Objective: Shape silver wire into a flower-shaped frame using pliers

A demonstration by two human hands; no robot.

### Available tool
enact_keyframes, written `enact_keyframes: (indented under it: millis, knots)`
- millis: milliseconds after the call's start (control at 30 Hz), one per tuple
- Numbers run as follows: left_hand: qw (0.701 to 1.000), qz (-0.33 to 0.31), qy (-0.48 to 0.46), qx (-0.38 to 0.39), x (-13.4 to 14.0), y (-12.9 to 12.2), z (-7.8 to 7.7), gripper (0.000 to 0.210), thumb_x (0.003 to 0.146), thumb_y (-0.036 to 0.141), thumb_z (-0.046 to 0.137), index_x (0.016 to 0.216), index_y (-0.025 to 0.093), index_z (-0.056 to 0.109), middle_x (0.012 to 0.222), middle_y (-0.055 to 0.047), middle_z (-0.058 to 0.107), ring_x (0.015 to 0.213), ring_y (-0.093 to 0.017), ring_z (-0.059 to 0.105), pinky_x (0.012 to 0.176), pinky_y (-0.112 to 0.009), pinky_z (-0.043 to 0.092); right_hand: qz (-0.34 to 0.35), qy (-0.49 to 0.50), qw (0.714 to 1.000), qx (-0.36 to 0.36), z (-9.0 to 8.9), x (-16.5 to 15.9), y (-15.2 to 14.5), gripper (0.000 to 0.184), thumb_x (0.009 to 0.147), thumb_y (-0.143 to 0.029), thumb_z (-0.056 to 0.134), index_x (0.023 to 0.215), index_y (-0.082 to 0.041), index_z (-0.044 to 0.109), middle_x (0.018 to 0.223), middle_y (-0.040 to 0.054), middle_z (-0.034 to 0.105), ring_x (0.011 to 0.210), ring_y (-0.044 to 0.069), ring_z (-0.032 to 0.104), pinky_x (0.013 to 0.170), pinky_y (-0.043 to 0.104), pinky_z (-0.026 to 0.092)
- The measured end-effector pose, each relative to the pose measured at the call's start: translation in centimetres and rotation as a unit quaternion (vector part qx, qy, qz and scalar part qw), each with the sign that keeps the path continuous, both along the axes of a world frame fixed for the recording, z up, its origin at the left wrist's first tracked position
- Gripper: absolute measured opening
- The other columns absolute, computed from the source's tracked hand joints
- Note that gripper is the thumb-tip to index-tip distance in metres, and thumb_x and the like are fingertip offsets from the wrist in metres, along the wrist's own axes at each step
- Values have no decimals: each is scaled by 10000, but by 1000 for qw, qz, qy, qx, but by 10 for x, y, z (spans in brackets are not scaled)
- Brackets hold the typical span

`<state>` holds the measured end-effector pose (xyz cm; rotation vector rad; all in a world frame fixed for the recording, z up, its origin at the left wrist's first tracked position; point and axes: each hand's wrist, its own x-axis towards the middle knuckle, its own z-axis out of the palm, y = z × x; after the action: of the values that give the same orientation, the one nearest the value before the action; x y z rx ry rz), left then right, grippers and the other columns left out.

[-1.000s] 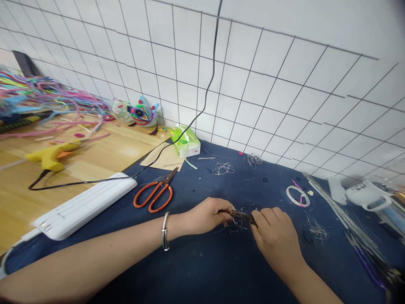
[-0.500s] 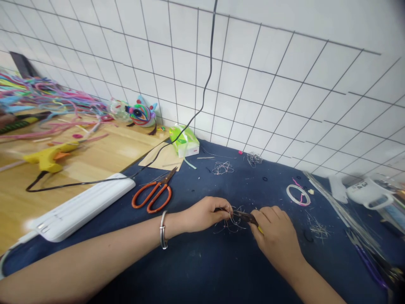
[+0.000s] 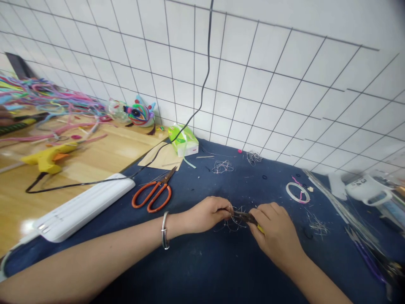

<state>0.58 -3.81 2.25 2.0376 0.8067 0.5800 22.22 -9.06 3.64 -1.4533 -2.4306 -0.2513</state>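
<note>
Thin metal wire (image 3: 233,224), bent into loose loops, is pinched in the fingertips of my left hand (image 3: 209,214). A bracelet (image 3: 165,230) circles that wrist. My right hand (image 3: 274,228) is closed around pliers (image 3: 245,217) with a yellow handle, partly hidden by the palm. The dark jaws point left and meet the wire close to my left fingertips. Whether they grip it is too small to tell. Orange-handled scissors (image 3: 152,195) lie left of my hands, and a tangled wire bundle (image 3: 222,167) rests behind them on the dark blue cloth (image 3: 196,270).
A white power strip (image 3: 85,207) and a yellow glue gun (image 3: 50,158) lie at left, their black cord crossing the work area. A tissue pack (image 3: 183,141) stands by the wall. At right are a white ring (image 3: 288,192), wire scraps (image 3: 319,226), purple-handled pliers (image 3: 368,258) and a white mug (image 3: 367,190).
Hardly anything differs. The view has shifted slightly; both hands keep their grip on the wire and the pliers in nearly the same place.
</note>
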Motion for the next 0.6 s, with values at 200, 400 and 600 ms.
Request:
enact_keyframes:
  millis: [200,400,600]
  knots:
    - [997,15,-21,-72,0,0,2,165,829,212,459,808,138,605,753,-4,595,703,-114,539,660,-207,416,128,-5,992,11,-2,2,-6,133,797,-208,507,897,-178,589,799,52,557,765,197,445,694,352,336]
    - [996,5,-35,-77,0,1,-3,164,830,224,462,812,145,605,751,0,589,708,-116,531,674,-216,417,181,-57,980,60,-13,-4,-8,305,802,-175,489,1098,-155,559,829,69,576,782,199,468,700,370,371]
    - [997,1,-31,-66,0,1,-4,158,837,221,454,804,149,590,752,5,568,709,-115,515,666,-218,406,136,-26,988,74,-17,-3,-9,414,805,-188,486,1213,-124,488,865,87,583,801,213,472,717,394,381]
